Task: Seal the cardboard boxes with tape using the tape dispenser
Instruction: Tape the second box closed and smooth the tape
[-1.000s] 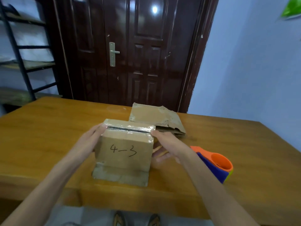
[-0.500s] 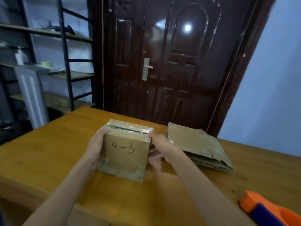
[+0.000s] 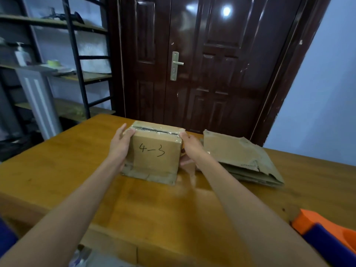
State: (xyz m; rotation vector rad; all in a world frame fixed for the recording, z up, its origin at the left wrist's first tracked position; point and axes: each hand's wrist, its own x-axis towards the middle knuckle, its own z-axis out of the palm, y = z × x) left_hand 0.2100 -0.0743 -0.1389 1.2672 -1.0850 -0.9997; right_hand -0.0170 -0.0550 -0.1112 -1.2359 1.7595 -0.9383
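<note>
Room: dark wooden door (image 3: 202,64) behind the table, metal shelving (image 3: 77,60) to the left, pale blue wall to the right.
Head view, surface: wooden table (image 3: 77,170), its far edge toward the door.
Box: cardboard box (image 3: 154,153) marked "4-3" stands near the far edge, roughly mid-table; clear tape (image 3: 156,130) already runs along its top seam, left to right.
Left hand: left hand (image 3: 120,147) lies flat against the box's left side, fingers straight and together, tips at the top edge.
Right hand: right hand (image 3: 189,146) presses the box's right side, thumb up at the taped top corner; the other fingers are behind the box and blurred, so their curl cannot be told.
Flattened boxes: stack of flattened cardboard (image 3: 242,157) lies just right of the box, toward the table's far right.
Dispenser: orange-and-blue tape dispenser (image 3: 327,236) sits at the near right corner, well apart from both hands.
Key relation: the dispenser lies to the right and nearer the person, so the right hand is likely the closer one to fetch it.
</note>
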